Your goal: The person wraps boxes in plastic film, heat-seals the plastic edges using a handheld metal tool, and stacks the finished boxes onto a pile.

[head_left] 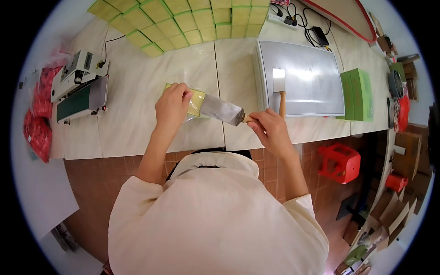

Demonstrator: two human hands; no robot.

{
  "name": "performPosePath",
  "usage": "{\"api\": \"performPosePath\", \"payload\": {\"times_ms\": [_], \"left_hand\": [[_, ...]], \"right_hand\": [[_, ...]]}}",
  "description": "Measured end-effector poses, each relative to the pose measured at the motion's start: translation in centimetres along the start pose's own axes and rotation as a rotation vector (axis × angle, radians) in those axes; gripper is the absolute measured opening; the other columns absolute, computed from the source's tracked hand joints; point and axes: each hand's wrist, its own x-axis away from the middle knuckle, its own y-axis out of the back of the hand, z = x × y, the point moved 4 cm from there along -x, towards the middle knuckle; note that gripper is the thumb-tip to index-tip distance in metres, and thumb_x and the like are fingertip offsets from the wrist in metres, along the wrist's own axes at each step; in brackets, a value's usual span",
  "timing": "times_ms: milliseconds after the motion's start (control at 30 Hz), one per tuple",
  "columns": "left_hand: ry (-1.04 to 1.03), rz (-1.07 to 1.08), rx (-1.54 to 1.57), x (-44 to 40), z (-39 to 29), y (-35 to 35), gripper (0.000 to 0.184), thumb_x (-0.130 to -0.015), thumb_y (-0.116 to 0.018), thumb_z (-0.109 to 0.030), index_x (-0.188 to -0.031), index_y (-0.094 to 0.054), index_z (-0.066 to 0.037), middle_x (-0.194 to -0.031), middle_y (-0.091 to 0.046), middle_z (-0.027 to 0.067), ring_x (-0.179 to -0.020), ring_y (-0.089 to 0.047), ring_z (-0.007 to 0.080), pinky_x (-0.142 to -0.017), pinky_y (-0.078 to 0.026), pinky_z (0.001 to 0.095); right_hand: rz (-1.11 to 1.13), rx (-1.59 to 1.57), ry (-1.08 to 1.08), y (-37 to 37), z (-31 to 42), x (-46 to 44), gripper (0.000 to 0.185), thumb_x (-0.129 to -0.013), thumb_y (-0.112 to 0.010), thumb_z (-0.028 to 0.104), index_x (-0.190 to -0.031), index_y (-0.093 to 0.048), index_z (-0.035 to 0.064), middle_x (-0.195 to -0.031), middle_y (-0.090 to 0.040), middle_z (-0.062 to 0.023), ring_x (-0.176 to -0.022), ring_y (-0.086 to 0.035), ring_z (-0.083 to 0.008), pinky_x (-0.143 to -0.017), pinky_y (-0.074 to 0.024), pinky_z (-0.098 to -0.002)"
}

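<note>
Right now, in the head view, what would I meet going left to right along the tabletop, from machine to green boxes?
Machine → left hand → held scraper → silver platform → green boxes.

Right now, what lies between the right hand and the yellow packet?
The head view shows the scraper's blade between the right hand and yellow packet.

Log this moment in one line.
left hand: on yellow packet | right hand: gripping scraper | blade: at packet | second scraper: on metal-topped box
</note>
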Motion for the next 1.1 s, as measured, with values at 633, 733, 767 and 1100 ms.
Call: {"api": "performPosePath", "payload": {"times_ms": [633, 733, 767, 1100], "left_hand": [[-0.278, 0.025, -0.090, 4.5, 0.8, 3.3, 0.034, -0.079, -0.075, -0.024, -0.109, -0.066, -0.011, -0.089, -0.061, 0.0017, -0.098, -0.054, 0.0232, -0.091, -0.039, 0.0402], [-0.436, -0.027, -0.079, 4.7, 0.8, 3.3, 0.036, -0.074, -0.077, -0.021, -0.107, -0.066, -0.012, -0.102, -0.058, 0.0028, -0.104, -0.051, 0.0243, -0.095, -0.038, 0.0402], [-0.449, 0.008, -0.067, 4.6, 1.2, 3.0, 0.034, -0.074, -0.077, -0.018, -0.106, -0.066, -0.012, -0.106, -0.057, 0.0032, -0.106, -0.050, 0.0250, -0.096, -0.038, 0.0401], [-0.533, -0.004, 0.092, 1.9, 2.2, 3.4, 0.010, -0.076, -0.074, -0.015, -0.080, -0.065, -0.011, -0.091, -0.060, -0.0001, -0.095, -0.055, 0.0232, -0.090, -0.041, 0.0386]], "right_hand": [[0.007, 0.106, 0.122, -2.0, 2.8, -2.0, 0.014, -0.081, -0.073, 0.012, -0.087, -0.064, 0.0033, -0.068, -0.059, -0.0063, -0.063, -0.054, -0.0241, -0.055, -0.0439, -0.0373], [0.003, 0.121, 0.137, -2.5, 3.0, -2.2, 0.013, -0.081, -0.073, 0.012, -0.087, -0.064, 0.0039, -0.067, -0.059, -0.0057, -0.062, -0.053, -0.0239, -0.055, -0.0427, -0.0375], [0.008, 0.123, 0.141, -2.6, 3.1, -2.4, 0.013, -0.081, -0.073, 0.012, -0.087, -0.064, 0.0039, -0.067, -0.059, -0.0057, -0.062, -0.053, -0.0239, -0.055, -0.0427, -0.0375], [0.032, 0.228, 0.240, -3.5, 4.0, -3.2, 0.016, -0.081, -0.073, 0.014, -0.090, -0.064, 0.0047, -0.067, -0.056, -0.0036, -0.064, -0.052, -0.0221, -0.058, -0.0419, -0.0349]]}}
